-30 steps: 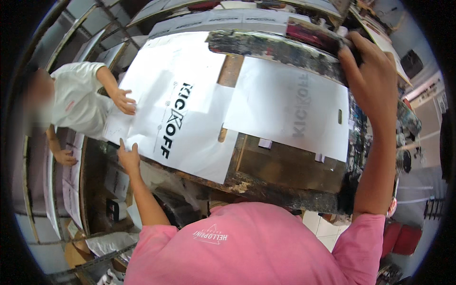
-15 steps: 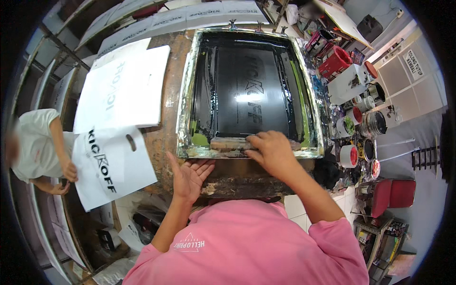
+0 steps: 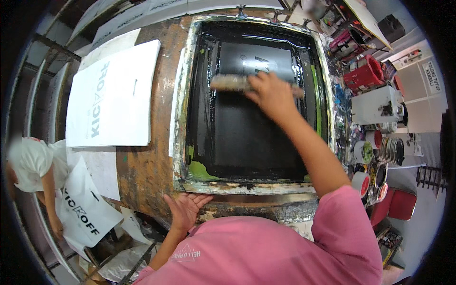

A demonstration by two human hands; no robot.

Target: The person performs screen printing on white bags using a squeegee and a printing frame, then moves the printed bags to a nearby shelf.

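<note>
My right hand (image 3: 273, 95) grips a wooden-handled squeegee (image 3: 230, 83), its fingers wrapped over the handle. The squeegee lies crosswise on the black-inked mesh (image 3: 251, 137) of a screen-printing frame (image 3: 232, 188), in its far half. Beyond it part of the dark lettering shows; the near part of the mesh is coated black. What lies beneath the screen is hidden. My left hand (image 3: 186, 209) is open and holds nothing, palm up with fingers spread, just below the frame's near left corner.
Left of the frame, a stack of white bags (image 3: 114, 95) sits on the stained wooden table (image 3: 142, 171). At far left another person (image 3: 35, 166) holds a printed white bag (image 3: 90, 209). Clamps (image 3: 242, 12) grip the frame's far edge. Ink tubs (image 3: 363, 152) crowd the right side.
My right hand has pushed the squeegee from the near edge to the far half of the screen. The other person has moved the printed bag away from the table, lower left. My left hand stays open.
</note>
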